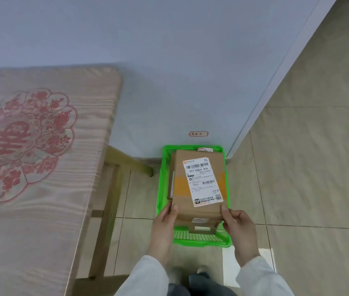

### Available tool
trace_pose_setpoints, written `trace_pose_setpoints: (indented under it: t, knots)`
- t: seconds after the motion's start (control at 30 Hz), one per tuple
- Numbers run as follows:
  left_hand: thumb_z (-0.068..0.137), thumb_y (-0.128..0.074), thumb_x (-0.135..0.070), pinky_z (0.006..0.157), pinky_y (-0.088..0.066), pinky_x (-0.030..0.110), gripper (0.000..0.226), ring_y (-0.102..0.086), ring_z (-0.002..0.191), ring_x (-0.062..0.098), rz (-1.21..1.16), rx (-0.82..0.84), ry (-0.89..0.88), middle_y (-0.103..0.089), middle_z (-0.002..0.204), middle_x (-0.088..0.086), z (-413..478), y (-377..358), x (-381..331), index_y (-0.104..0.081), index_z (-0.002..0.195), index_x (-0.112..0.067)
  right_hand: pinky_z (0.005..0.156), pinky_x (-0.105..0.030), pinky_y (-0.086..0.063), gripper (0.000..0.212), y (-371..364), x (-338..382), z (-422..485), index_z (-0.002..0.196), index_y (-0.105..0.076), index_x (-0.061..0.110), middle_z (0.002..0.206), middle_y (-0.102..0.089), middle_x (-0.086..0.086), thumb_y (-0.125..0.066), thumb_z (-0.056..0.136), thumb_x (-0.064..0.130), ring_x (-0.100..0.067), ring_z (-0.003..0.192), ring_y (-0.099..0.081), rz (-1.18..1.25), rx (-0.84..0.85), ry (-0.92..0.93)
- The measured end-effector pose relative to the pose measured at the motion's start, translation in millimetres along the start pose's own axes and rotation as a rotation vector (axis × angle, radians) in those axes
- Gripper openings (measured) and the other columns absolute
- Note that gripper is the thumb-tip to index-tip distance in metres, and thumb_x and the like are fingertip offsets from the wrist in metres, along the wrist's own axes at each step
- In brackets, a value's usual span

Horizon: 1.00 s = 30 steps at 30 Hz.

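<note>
A bed (30, 146) stands left of a green basket (201, 243) on the tiled floor (308, 189). A labelled cardboard box (199, 210) sits over other parcels in the basket. The fingers of the left hand (165, 221) and right hand (241, 227) pinch its near corners.

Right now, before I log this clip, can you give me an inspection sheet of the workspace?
Surface: beige tiled floor.
Job's things: brown cardboard parcel with white shipping label, held over green plastic basket.
Clutter: more cardboard parcels beneath it in the basket.
Grippers: left hand and right hand grip the parcel's near corners.
Cables: nothing seen.
Surroundings: wooden table with red-patterned cloth at left; pale wall with small red-edged sticker.
</note>
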<state>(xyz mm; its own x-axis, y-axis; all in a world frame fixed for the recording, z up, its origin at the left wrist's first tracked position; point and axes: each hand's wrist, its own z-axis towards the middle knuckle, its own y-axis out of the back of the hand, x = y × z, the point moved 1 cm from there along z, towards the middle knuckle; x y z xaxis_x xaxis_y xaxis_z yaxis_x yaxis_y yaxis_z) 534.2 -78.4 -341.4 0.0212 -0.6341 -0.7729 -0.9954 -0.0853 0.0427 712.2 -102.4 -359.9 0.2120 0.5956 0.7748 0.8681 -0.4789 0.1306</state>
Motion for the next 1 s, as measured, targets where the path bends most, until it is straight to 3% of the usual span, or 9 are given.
trace_pose_setpoints:
  t: [0.13, 0.27, 0.4, 0.5, 0.6, 0.7, 0.87, 0.93, 1.0]
  knots:
    - [0.094, -0.057, -0.025, 0.11, -0.038, 0.043, 0.042, -0.056, 0.12, 0.019, 0.001, -0.138, -0.024, -0.06, 0.131, 0.004, 68, 14, 48, -0.054, 0.134, -0.015, 0.095, -0.051, -0.047, 0.023, -39, -43, 59, 0.075, -0.061, 0.015, 0.085, -0.067, 0.0, -0.074, 0.08, 0.034, -0.023, 0.088, -0.061, -0.014, 0.058, 0.004]
    - [0.095, -0.056, -0.023, 0.104, -0.044, 0.043, 0.037, -0.063, 0.111, 0.019, -0.042, -0.167, -0.063, -0.068, 0.117, -0.002, 126, 17, 79, -0.057, 0.132, -0.018, 0.089, -0.05, -0.049, 0.022, -73, -75, 117, 0.073, -0.061, 0.014, 0.074, -0.067, 0.001, -0.074, 0.08, 0.03, -0.018, 0.074, -0.06, -0.05, 0.092, 0.034]
    - [0.096, -0.054, -0.018, 0.095, -0.047, 0.031, 0.033, -0.065, 0.101, 0.012, -0.097, -0.145, -0.113, -0.07, 0.111, -0.003, 177, 16, 95, -0.059, 0.128, -0.017, 0.093, -0.051, -0.048, 0.023, -100, -102, 170, 0.075, -0.06, 0.014, 0.084, -0.07, -0.002, -0.073, 0.08, 0.032, -0.019, 0.081, -0.06, -0.036, 0.126, 0.031]
    - [0.095, -0.055, -0.02, 0.092, -0.045, 0.032, 0.029, -0.061, 0.093, 0.013, -0.081, -0.157, -0.137, -0.072, 0.097, -0.012, 208, 17, 107, -0.062, 0.122, -0.025, 0.095, -0.051, -0.047, 0.022, -112, -112, 194, 0.078, -0.061, 0.017, 0.088, -0.07, -0.004, -0.075, 0.078, 0.035, -0.022, 0.09, -0.063, -0.024, 0.114, 0.018]
    - [0.095, -0.055, -0.022, 0.096, -0.044, 0.038, 0.022, -0.061, 0.095, 0.016, -0.08, -0.148, -0.152, -0.073, 0.101, -0.008, 230, 17, 113, -0.067, 0.109, -0.035, 0.094, -0.042, -0.049, 0.021, -121, -110, 205, 0.081, -0.062, 0.016, 0.088, -0.07, -0.002, -0.075, 0.079, 0.032, -0.021, 0.091, -0.065, -0.018, 0.109, 0.043]
    - [0.096, -0.053, -0.021, 0.099, -0.044, 0.033, 0.023, -0.063, 0.11, 0.014, -0.098, -0.104, -0.179, -0.071, 0.112, -0.008, 246, 18, 113, -0.064, 0.111, -0.034, 0.079, -0.027, -0.044, 0.019, -127, -97, 207, 0.081, -0.06, 0.017, 0.087, -0.066, 0.005, -0.071, 0.083, 0.032, -0.012, 0.084, -0.062, -0.067, 0.109, 0.11]
    - [0.096, -0.054, -0.025, 0.097, -0.039, 0.03, 0.021, -0.058, 0.098, 0.016, -0.075, -0.067, -0.182, -0.07, 0.1, -0.01, 265, 21, 105, -0.069, 0.099, -0.04, 0.076, -0.021, -0.039, 0.019, -135, -86, 214, 0.081, -0.057, 0.017, 0.087, -0.062, 0.006, -0.07, 0.083, 0.03, -0.007, 0.083, -0.058, -0.076, 0.099, 0.149]
    - [0.095, -0.054, -0.027, 0.095, -0.038, 0.03, 0.022, -0.055, 0.096, 0.016, -0.067, -0.056, -0.181, -0.068, 0.099, -0.009, 269, 23, 106, -0.071, 0.097, -0.041, 0.068, -0.016, -0.039, 0.021, -136, -85, 216, 0.086, -0.058, 0.013, 0.085, -0.059, 0.01, -0.07, 0.084, 0.03, 0.002, 0.077, -0.054, -0.079, 0.099, 0.15]
    - [0.096, -0.053, -0.027, 0.093, -0.041, 0.027, 0.022, -0.056, 0.093, 0.015, -0.07, -0.047, -0.191, -0.07, 0.099, -0.012, 270, 23, 105, -0.069, 0.102, -0.04, 0.069, -0.02, -0.037, 0.022, -136, -85, 216, 0.088, -0.058, 0.011, 0.086, -0.059, 0.009, -0.07, 0.084, 0.03, 0.004, 0.076, -0.052, -0.089, 0.102, 0.151]
